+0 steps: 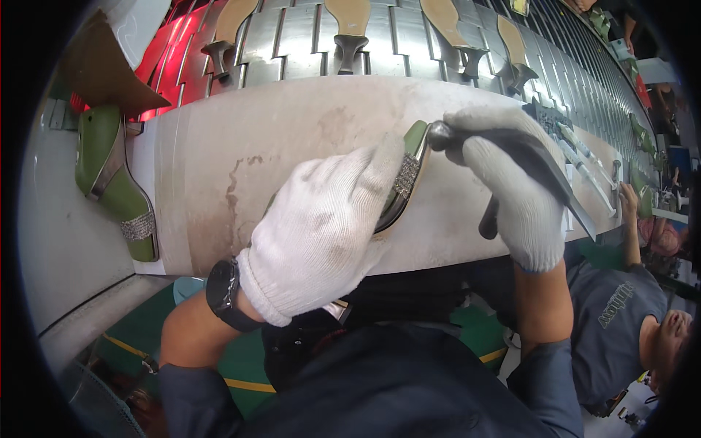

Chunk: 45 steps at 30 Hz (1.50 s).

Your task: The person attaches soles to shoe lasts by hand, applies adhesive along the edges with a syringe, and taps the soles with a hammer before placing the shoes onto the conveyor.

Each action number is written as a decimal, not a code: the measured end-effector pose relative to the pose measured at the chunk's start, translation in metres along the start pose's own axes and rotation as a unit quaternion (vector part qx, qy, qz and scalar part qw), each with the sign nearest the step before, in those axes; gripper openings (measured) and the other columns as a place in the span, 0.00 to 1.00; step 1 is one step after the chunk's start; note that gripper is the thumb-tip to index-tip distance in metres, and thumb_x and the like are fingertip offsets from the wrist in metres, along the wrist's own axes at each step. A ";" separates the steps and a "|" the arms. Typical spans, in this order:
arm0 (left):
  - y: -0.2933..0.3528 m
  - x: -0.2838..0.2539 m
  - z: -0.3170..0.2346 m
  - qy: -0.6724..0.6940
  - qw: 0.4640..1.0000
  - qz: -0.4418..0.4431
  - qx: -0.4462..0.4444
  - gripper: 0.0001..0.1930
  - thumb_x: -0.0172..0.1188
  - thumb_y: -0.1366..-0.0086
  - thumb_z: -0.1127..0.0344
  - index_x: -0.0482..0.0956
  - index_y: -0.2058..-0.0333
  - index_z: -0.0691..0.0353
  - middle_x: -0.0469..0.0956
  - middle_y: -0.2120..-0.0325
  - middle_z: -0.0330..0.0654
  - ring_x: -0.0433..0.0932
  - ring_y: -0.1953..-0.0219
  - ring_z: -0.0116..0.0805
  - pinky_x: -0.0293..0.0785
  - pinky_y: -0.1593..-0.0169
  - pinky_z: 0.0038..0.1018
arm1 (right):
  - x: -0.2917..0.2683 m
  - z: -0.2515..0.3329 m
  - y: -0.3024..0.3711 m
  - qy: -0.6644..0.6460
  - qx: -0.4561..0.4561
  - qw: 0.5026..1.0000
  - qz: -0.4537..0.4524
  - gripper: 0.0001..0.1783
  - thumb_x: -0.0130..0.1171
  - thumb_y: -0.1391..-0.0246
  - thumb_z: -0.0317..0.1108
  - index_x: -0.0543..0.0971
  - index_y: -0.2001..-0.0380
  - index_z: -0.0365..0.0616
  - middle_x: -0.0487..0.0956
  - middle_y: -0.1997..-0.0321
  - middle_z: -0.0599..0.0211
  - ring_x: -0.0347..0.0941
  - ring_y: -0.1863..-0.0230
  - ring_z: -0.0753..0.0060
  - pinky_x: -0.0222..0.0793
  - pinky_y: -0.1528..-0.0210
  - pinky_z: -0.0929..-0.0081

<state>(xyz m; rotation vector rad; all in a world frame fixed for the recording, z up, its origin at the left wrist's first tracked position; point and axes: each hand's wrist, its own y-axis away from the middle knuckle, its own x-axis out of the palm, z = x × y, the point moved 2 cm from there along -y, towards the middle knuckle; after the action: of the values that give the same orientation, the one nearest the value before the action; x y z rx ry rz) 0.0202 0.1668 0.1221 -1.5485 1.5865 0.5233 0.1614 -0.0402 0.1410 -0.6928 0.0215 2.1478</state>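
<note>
My left hand [321, 212], in a white knit glove, is closed over a sandal [406, 177] on a green last. The sandal has a glittering rhinestone strap; much of it is hidden under the glove. My right hand [522, 197], gloved too, grips a dark metal hammer [522, 146] with a rounded face and a long flat tail. Its rounded face [438, 136] is right beside the sandal's upper end; whether they touch I cannot tell. Both hands are above a pale, stained work board [292, 131]. At the board's left edge lies another rhinestone-strapped sandal [117, 179] on a green last.
Beyond the board, a slatted metal conveyor [394, 44] carries several tan soles with dark heels [350, 44]. Syringe-like tubes [588, 171] lie at the board's right end. A brown sheet [109, 73] stands at the left. A co-worker [621, 314] is close on my right.
</note>
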 end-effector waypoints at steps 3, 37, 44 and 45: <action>0.004 0.003 0.003 0.008 1.000 -0.009 -0.003 0.51 0.79 0.49 0.74 0.67 0.25 0.68 0.79 0.38 0.62 0.80 0.40 0.63 0.74 0.33 0.48 | 0.010 0.029 0.018 -0.079 0.064 0.993 0.055 0.14 0.64 0.28 0.25 0.85 0.43 0.36 0.90 0.47 0.58 0.86 0.44 0.67 0.82 0.39 0.68; 0.038 -0.006 0.043 0.150 0.987 -0.052 -0.019 0.27 0.67 0.31 0.66 0.79 0.35 0.70 0.85 0.48 0.59 0.85 0.48 0.57 0.80 0.42 0.45 | 0.094 0.054 0.092 -0.005 -0.038 0.998 0.048 0.23 0.76 0.48 0.23 0.85 0.48 0.37 0.88 0.49 0.46 0.87 0.48 0.43 0.83 0.42 0.55; 0.038 -0.006 0.042 0.189 0.981 -0.037 -0.038 0.26 0.66 0.28 0.66 0.79 0.35 0.72 0.85 0.47 0.59 0.85 0.46 0.55 0.80 0.41 0.42 | 0.103 0.055 0.092 -0.111 -0.042 0.991 0.057 0.25 0.75 0.49 0.19 0.84 0.47 0.37 0.89 0.48 0.50 0.88 0.50 0.48 0.84 0.44 0.58; 0.038 -0.006 0.041 0.177 0.983 -0.035 -0.044 0.25 0.65 0.27 0.66 0.79 0.35 0.72 0.85 0.46 0.59 0.85 0.45 0.55 0.80 0.40 0.42 | 0.102 0.052 0.089 -0.132 -0.041 0.989 0.061 0.24 0.75 0.49 0.18 0.84 0.47 0.37 0.89 0.49 0.49 0.89 0.51 0.50 0.84 0.44 0.59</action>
<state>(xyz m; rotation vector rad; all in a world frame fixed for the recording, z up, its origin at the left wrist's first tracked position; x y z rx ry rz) -0.0059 0.2081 0.0945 -1.8357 1.7829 0.2921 0.0220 -0.0093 0.1159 -0.4576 -0.1696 2.3547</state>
